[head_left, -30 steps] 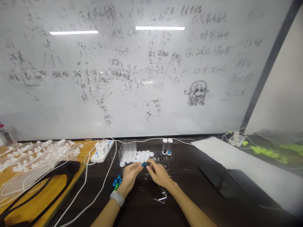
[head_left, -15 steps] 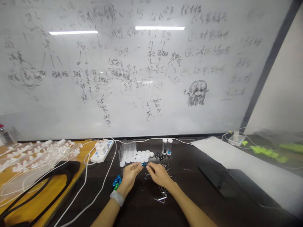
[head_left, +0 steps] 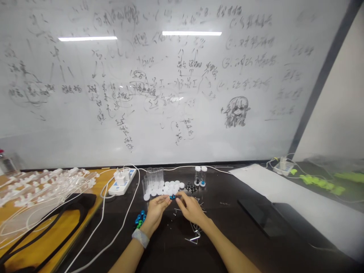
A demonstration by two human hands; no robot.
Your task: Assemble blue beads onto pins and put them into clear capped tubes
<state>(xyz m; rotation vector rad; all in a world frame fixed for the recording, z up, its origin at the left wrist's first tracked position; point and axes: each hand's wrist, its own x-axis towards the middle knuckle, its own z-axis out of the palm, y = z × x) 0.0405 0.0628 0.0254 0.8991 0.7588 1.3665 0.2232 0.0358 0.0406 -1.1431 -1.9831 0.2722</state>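
Blue and tiny, the bead is pinched in the grip of the left hand, just before the white caps. The right hand meets it; whether clenched I cannot tell. A loose pinch could drop it among the pins.

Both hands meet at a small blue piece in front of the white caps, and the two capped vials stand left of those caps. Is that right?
Not quite: in the head view the two capped vials stand right of the white caps, not left. The left hand and right hand do meet at the small blue piece in front of them.
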